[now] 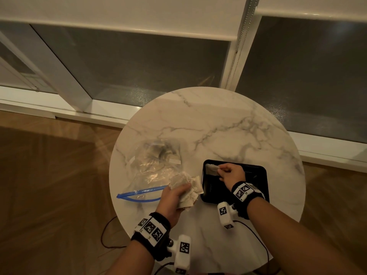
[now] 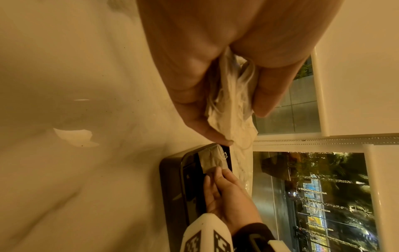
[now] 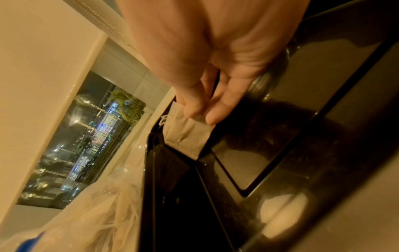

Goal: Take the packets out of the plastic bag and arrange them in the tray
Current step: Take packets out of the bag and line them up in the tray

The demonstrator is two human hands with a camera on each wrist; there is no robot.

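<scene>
Packets in hand: the left hand [image 1: 174,197] grips a crumpled bunch of packets [image 1: 186,190], held just beside the near-left edge of the tray [image 1: 264,187].
Packet in tray: one packet [image 1: 212,169] lies in the tray's far-left corner; the right hand [image 1: 231,173] pinches its edge between thumb and fingertips [image 3: 212,117].
Plastic bag: the plastic bag [image 1: 153,169] lies left of the tray, its blue zip edge gaping.
Progress: judged early; the first packet is being placed, and the bunch is yet to be laid out.
Hidden: the count in the bunch cannot be told. Pale shapes show inside the bag, possibly more packets. The right hand and wrist cover part of the tray floor.
</scene>
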